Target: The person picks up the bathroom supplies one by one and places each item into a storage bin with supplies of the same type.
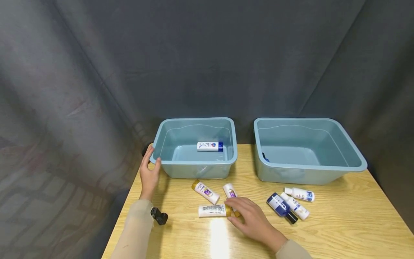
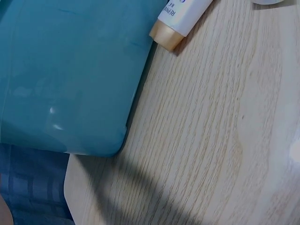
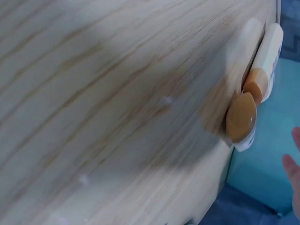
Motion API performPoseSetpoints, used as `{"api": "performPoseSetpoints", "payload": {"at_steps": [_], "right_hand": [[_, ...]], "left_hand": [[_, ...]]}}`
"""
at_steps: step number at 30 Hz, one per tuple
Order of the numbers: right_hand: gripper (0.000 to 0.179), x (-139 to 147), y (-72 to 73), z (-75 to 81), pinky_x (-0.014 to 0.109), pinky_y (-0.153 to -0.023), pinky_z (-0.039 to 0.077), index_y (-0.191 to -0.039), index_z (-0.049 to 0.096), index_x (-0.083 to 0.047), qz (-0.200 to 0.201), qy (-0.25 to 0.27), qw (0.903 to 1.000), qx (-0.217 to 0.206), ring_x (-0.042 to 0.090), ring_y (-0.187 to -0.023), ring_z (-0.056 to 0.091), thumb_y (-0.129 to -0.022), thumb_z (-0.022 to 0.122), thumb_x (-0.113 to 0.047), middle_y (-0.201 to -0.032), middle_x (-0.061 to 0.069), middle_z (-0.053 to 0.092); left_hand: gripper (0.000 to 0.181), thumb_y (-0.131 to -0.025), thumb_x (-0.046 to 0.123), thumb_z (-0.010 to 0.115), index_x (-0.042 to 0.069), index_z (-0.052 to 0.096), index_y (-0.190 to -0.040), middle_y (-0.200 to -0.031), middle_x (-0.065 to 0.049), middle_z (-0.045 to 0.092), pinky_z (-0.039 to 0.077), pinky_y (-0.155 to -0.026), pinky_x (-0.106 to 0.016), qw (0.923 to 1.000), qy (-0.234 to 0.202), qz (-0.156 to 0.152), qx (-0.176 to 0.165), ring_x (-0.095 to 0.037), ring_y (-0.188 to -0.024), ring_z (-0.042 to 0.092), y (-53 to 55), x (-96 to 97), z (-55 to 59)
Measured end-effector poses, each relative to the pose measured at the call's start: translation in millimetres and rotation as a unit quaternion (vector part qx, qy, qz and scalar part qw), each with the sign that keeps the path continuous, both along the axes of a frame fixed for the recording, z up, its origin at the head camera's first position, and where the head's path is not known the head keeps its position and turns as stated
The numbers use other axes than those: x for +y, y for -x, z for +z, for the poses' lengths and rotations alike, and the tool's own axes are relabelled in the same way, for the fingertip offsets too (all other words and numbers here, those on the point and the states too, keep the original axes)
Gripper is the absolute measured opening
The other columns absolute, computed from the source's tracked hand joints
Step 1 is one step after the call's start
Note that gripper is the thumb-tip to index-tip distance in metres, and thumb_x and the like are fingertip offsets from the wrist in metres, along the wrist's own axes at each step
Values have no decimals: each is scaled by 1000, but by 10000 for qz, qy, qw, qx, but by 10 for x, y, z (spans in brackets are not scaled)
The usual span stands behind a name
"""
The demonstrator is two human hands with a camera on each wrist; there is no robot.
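Observation:
My left hand [image 1: 149,178] rests at the near left corner of the left blue-green bin [image 1: 194,170], fingers along its side and thumb toward its front; the left wrist view shows the bin's wall [image 2: 70,84] but little of the hand. In front of this bin lie three white bottles with gold caps: one slanted [image 1: 205,192], one crosswise [image 1: 211,210] and one [image 1: 229,190] partly covered by my right hand [image 1: 250,219]. That hand reaches over the gold-cap ends with fingers loosely bent. In the right wrist view its fingertips [image 3: 291,166] appear apart from a gold cap [image 3: 241,117].
Inside the left bin lies a white bottle with a blue cap [image 1: 209,146]. A second bin [image 1: 291,176] stands to the right, a dark blue item [image 1: 265,158] in its corner. Before it lie a dark blue bottle [image 1: 279,204] and two white bottles [image 1: 300,194]. Grey curtain [image 1: 207,64] hangs behind.

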State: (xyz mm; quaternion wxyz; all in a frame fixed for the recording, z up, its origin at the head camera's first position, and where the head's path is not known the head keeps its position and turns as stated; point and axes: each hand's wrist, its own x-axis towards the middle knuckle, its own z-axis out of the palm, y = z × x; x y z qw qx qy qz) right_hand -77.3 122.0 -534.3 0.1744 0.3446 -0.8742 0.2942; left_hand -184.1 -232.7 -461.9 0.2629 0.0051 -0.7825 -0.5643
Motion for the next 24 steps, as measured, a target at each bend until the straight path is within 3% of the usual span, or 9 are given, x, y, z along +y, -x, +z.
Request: {"api": "performPoseSetpoints", "payload": {"at_steps": [7,10,14,18,24], "right_hand": [[41,-134,46,-74,44,-96,49,-122,69,-16,21,-43,9999,-95,21,-115,61,-84,75,-32,-123,-1,67],[41,-185,57,-102,43,-95,49,-121,69,-15,36,-20,9999,-123,20,-115,61,-84,76,-30,-122,1,68],[40,-250,73,-116,43,-95,50,-120,69,-15,54,67,9998,-166,18,-113,62,-83,79,-26,-121,2,68],[39,-302,92,-134,42,-95,50,-120,69,-17,25,67,9996,-288,17,-111,62,-83,79,-27,-119,0,69],[37,-384,101,-186,41,-94,50,-119,69,-20,-95,-95,9981,-602,14,-111,62,-85,77,-32,-119,-3,68]], "left_hand": [[48,-94,-2,60,-7,49,-141,-151,-20,42,34,-103,-39,9999,65,85,14,-34,-140,37,-33,33,46],[48,-95,-1,60,-1,51,-142,-152,-14,43,33,-98,-29,9999,16,132,93,-28,-140,38,40,-13,-93],[47,-95,-1,60,-1,52,-141,-151,-16,43,33,-98,-38,9997,-49,181,172,-28,-140,39,60,-13,-139],[46,-94,-2,59,-6,51,-140,-151,-20,43,33,-97,-53,9998,-44,158,134,-34,-139,38,-17,43,-3],[46,-95,-1,59,-4,52,-139,-151,-14,44,32,-97,-51,9999,-85,142,43,-31,-139,38,-17,44,16]]}}
